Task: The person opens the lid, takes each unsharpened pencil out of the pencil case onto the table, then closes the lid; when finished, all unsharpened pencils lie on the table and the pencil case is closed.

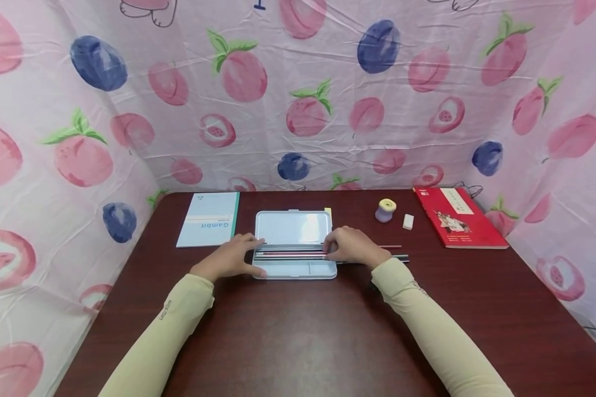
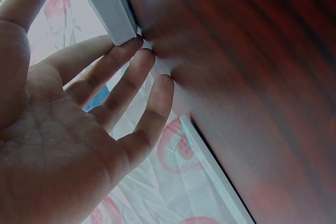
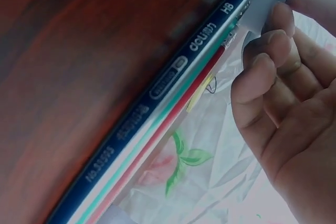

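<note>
A white pencil case (image 1: 283,269) lies with its lid (image 1: 285,227) raised toward the back, and several pencils (image 1: 288,255) lie lengthwise inside. At its left end is my left hand (image 1: 230,257), fingers spread and fairly straight; thumb and fingertips touch the case. My right hand (image 1: 352,245) is at the right end with its fingers curled. Thumb and index finger pinch the end of a pencil in the case, though the fingertips are partly covered. Beside the case, under the right hand, more pencils lie on the table, including a dark blue HB pencil (image 3: 173,72) and a red pencil (image 3: 184,100).
To the left lies a white and blue notebook (image 1: 208,220). A yellow and lilac round object (image 1: 385,210), a white eraser (image 1: 408,221) and a red book (image 1: 461,218) are on the right. Patterned cloth hangs behind the dark wooden table (image 1: 298,336).
</note>
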A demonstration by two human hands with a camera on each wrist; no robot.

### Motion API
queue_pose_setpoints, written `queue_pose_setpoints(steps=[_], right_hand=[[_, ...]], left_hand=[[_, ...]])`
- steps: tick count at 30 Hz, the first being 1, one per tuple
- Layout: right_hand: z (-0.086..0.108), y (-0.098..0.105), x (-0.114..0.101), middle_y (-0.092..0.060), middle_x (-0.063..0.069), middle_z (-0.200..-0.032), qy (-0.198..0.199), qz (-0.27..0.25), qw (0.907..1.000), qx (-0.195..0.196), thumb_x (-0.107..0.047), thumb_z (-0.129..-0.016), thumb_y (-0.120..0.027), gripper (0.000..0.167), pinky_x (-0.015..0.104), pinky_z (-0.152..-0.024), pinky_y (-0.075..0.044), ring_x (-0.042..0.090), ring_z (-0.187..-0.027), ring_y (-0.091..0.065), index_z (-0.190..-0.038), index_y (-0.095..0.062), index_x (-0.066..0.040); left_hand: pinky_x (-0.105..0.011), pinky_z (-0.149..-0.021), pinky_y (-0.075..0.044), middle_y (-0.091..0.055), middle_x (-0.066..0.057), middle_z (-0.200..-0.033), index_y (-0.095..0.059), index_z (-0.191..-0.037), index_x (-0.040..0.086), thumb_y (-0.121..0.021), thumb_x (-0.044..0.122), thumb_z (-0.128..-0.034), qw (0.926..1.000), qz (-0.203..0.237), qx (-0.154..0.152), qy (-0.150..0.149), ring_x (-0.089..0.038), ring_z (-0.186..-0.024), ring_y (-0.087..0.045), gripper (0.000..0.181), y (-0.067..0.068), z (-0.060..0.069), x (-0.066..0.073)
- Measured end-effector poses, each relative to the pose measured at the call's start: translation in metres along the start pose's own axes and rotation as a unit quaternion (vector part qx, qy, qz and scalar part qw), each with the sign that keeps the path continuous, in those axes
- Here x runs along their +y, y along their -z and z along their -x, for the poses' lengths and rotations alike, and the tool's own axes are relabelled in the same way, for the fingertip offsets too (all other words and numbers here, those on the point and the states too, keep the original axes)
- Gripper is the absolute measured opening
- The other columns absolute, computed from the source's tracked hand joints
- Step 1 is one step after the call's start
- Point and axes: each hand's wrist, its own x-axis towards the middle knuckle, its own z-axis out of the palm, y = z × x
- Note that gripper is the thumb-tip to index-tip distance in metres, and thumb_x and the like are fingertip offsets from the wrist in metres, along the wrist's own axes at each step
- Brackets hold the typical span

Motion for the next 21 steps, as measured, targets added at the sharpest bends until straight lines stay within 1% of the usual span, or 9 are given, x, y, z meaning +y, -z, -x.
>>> queue_pose_setpoints(steps=[6,10,14,17,21], right_hand=[[-0.0006,-0.0023,-0.0009,-0.065,-0.008,-0.068,0.018,0.049,0.9986,0.009,-0.02,-0.088,-0.086,0.005,0.027,-0.063,-0.049,0.007,-0.065,-0.055,-0.089,-0.082,-0.017],[-0.0014,-0.0037,-0.002,-0.064,-0.007,-0.068,0.017,0.058,0.9981,0.012,-0.021,-0.088,-0.086,0.006,0.027,-0.063,-0.049,0.007,-0.065,-0.055,-0.089,-0.081,-0.018],[-0.0024,-0.0035,-0.004,-0.063,-0.007,-0.067,0.014,0.06,0.9981,0.007,-0.021,-0.089,-0.087,0.007,0.027,-0.064,-0.048,0.008,-0.064,-0.054,-0.088,-0.081,-0.017],[-0.0028,-0.0026,-0.0056,-0.064,-0.007,-0.067,0.031,0.078,0.9964,0.012,-0.021,-0.089,-0.086,0.007,0.029,-0.065,-0.051,0.007,-0.064,-0.055,-0.087,-0.081,-0.017],[-0.003,-0.0029,-0.0064,-0.066,-0.009,-0.066,0.062,0.118,0.9905,0.032,-0.018,-0.088,-0.082,0.003,0.031,-0.067,-0.055,0.006,-0.064,-0.055,-0.085,-0.082,-0.017]], left_hand=[[-0.058,-0.119,-0.045,-0.052,-0.016,-0.157,-0.046,-0.163,0.015,-0.087,0.06,-0.0823,1.0,-0.002,0.0,0.002,-0.033,-0.136,-0.05,0.101,0.0005,-0.0001,0.0007],[-0.058,-0.12,-0.045,-0.052,-0.016,-0.158,-0.046,-0.163,0.015,-0.088,0.06,-0.082,1.0,0.0,0.0,0.007,-0.033,-0.137,-0.049,0.101,0.0005,0.0004,0.0017],[-0.059,-0.12,-0.045,-0.052,-0.016,-0.157,-0.046,-0.163,0.016,-0.088,0.059,-0.082,0.9999,0.002,-0.002,0.011,-0.033,-0.136,-0.049,0.101,0.0008,0.0012,0.0026],[-0.059,-0.12,-0.045,-0.052,-0.015,-0.157,-0.045,-0.163,0.017,-0.088,0.059,-0.082,0.9999,0.003,-0.002,0.013,-0.033,-0.137,-0.049,0.101,0.0007,0.0015,0.0029],[-0.059,-0.121,-0.044,-0.051,-0.015,-0.158,-0.045,-0.163,0.017,-0.088,0.059,-0.0821,0.9999,0.005,-0.002,0.014,-0.033,-0.138,-0.049,0.101,0.0011,0.0018,0.0032]])
